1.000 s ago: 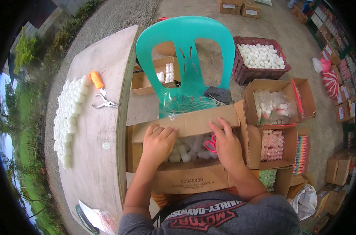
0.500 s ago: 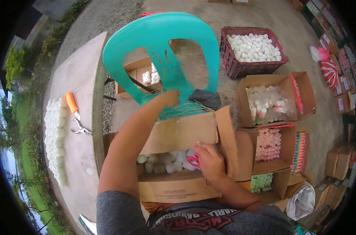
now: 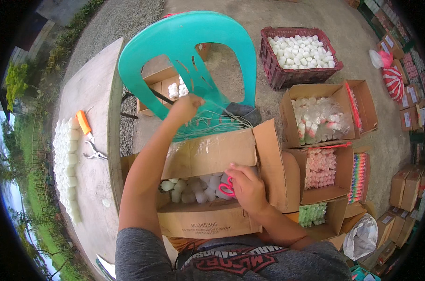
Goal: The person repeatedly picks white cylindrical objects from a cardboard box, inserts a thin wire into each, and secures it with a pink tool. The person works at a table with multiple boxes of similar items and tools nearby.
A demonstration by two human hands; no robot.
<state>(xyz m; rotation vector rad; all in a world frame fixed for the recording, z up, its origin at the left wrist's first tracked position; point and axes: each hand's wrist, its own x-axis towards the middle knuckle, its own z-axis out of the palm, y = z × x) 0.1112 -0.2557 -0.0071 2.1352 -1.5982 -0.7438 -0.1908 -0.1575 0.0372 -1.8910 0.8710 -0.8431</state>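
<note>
My left hand [image 3: 184,109] is raised over the seat of a green plastic chair [image 3: 142,44], fingers pinched on thin white strings [image 3: 217,122] that trail across the seat. Close to my body, my right hand [image 3: 249,191] grips scissors with pink looped handles [image 3: 225,188]; their blades are hidden. It hovers over an open cardboard box [image 3: 212,149] holding several whitish rounded pieces [image 3: 190,192]. A dark folded cloth [image 3: 244,114] lies at the right side of the seat, touching the strings.
At left, a pale table [image 3: 93,187] bears orange-handled pliers [image 3: 83,122] and rows of white pieces [image 3: 65,164]. To the right stand a maroon crate [image 3: 273,75] of white pieces and open boxes [image 3: 292,133] of packed goods. A white bag [image 3: 361,238] sits at lower right.
My left hand has moved a little left and up, drawing strings with it. My right hand, with the scissors, has shifted slightly left over the box.
</note>
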